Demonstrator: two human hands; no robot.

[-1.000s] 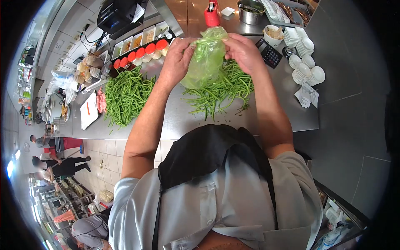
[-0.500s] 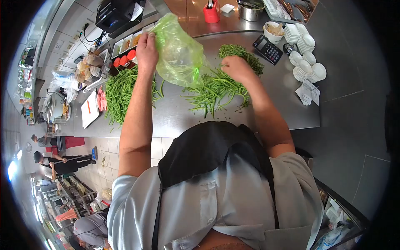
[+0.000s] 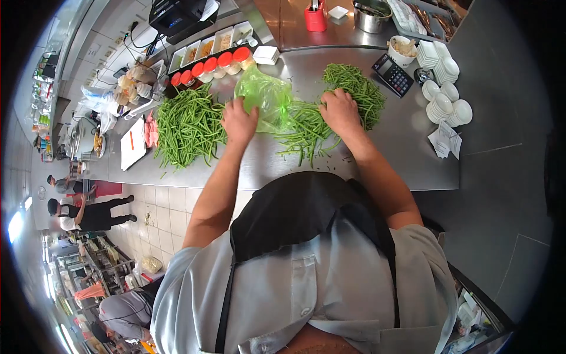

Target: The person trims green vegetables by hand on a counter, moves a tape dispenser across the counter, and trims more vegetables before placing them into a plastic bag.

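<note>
A translucent green plastic bag lies on the steel counter between two heaps of green beans. My left hand is at its near left edge, fingers curled on the plastic, close to the left heap of green beans. My right hand rests on the right-hand green beans, its fingers bent around some of them. Those fingertips are partly hidden among the beans. More loose green beans spread from the bag's knotted-looking bright green part towards my right hand.
Red-lidded jars line the back left, beside white trays of ingredients. A calculator, a white tub and stacked small bowls stand at right. Paper slips lie near the right edge. Other people are at far left.
My left hand has come down and nearer with the bag, which was held up and now lies on the counter. My right hand has settled onto the beans. The view has shifted slightly.
</note>
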